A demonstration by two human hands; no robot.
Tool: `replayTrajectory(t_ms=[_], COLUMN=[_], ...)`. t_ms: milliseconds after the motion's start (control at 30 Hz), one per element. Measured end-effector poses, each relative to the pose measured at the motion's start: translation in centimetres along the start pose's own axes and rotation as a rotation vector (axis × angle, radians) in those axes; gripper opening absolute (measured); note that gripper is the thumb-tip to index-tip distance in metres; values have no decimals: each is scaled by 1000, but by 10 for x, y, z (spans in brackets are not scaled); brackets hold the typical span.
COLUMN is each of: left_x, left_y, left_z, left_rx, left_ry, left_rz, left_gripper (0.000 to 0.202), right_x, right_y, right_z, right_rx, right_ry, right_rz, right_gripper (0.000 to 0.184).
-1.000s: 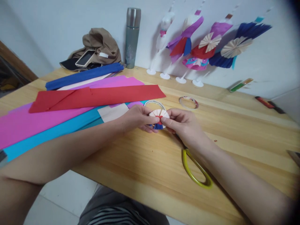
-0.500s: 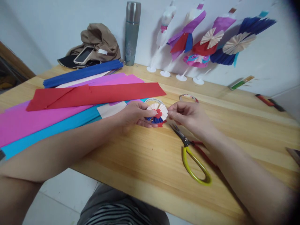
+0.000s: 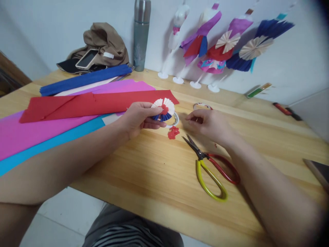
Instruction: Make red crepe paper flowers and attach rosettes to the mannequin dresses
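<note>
The person's left hand (image 3: pixel 142 118) holds a round pleated paper rosette (image 3: pixel 169 105) above the table (image 3: pixel 128 171), its fingers clamped on the left part, thumb in front and the others behind and below. The rosette is cream around most of its rim, blue along the lower part, with a red flower-shaped piece at its middle. To the right, a little apart from it, the right hand (image 3: pixel 205 123) hangs over the table with thumb and forefinger close together; I cannot tell whether something fine is pinched between them.

A roll of tape (image 3: pixel 176 120) shows partly hidden behind the rosette, and a second ring-shaped roll (image 3: pixel 198 105) lies beyond the right hand. On the near side of the rosette are red flower-shaped cutouts (image 3: pixel 173 132). Just right of these rests a pair of scissors (image 3: pixel 201 155), blades parted, one handle yellow, the other red.

Over on the left, a long strip of red paper (image 3: pixel 102 104) lies across pink paper (image 3: pixel 51 128), with turquoise paper (image 3: pixel 51 147) on the near side and a dark blue paper bundle (image 3: pixel 84 80) on the far side. Beyond that, a phone (image 3: pixel 87 59) leans against a brown cap (image 3: pixel 102 37), left of a tall flask (image 3: pixel 140 44). Farther right along the wall stand four small mannequins (image 3: pixel 195 48), three draped in coloured paper.
</note>
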State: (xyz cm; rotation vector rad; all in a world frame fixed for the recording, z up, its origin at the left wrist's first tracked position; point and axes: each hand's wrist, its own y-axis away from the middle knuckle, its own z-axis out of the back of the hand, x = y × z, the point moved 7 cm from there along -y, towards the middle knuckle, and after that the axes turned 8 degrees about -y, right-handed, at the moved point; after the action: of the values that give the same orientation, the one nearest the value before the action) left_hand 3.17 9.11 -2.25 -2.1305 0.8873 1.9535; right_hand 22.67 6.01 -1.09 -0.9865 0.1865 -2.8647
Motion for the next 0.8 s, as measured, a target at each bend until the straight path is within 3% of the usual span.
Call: replayTrajectory(t_ms=[167, 467, 533, 667, 800], left_x=[-11, -25, -23, -18, -14], left_y=[2, 2, 1, 1, 1], left_z=[5, 15, 15, 13, 11], left_rx=[-37, -102, -99, -101, -79], left_ry=[8, 60, 44, 21, 21], left_rz=[-46, -136, -124, -89, -72], left_gripper=[10, 9, 9, 10, 12], right_x=[-18, -51, -61, -81, -80], right_y=[-8, -7, -10, -16, -18], right_z=[15, 45, 46, 42, 40], right_rx=[-72, -206, -209, -167, -151], right_ry=[53, 175, 175, 135, 127], right_rz=[-78, -107, -83, -166, -217], right_gripper=[4, 12, 13, 19, 23])
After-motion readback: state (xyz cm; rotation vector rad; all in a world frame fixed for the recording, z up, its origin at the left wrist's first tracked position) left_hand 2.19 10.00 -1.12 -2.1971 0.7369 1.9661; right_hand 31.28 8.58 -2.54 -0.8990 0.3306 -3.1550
